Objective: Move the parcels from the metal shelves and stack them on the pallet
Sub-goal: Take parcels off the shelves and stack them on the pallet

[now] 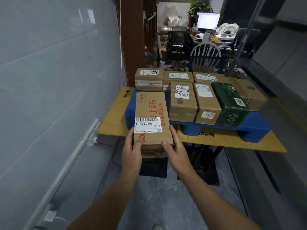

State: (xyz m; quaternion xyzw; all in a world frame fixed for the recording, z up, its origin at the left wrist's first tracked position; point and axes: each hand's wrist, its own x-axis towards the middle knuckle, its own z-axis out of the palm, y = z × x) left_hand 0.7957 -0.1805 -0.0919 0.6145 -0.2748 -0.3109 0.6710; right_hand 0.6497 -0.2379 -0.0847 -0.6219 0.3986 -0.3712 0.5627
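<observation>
Two bare forearms reach forward from the near edge. The left hand [132,151] and the right hand [176,151] hold one cardboard parcel [152,110] between them at its near end. Each thumb presses on the top face near a corner, and the fingers are bent along the side of the parcel, left hand on the left side, right hand on the right side.

This parcel is long and flat. Its long axis runs from near to far, almost straight away from the person. The far end lies over the left part of the blue plastic pallet [249,128], and the near end sticks out past the pallet toward the person. I cannot tell if the far end touches the pallet. A white shipping label [147,124] with barcodes is on the near half of the top face; red print runs along the length.

On the pallet stand more parcels: a small carton [148,79] at far left, two upright cartons [182,103] in the middle, and a dark green wrapped parcel [230,103] just right of them. The pallet rests on a flat cardboard sheet [113,120].

Far behind are a white spindle chair [206,55] and a lit monitor [208,19].
</observation>
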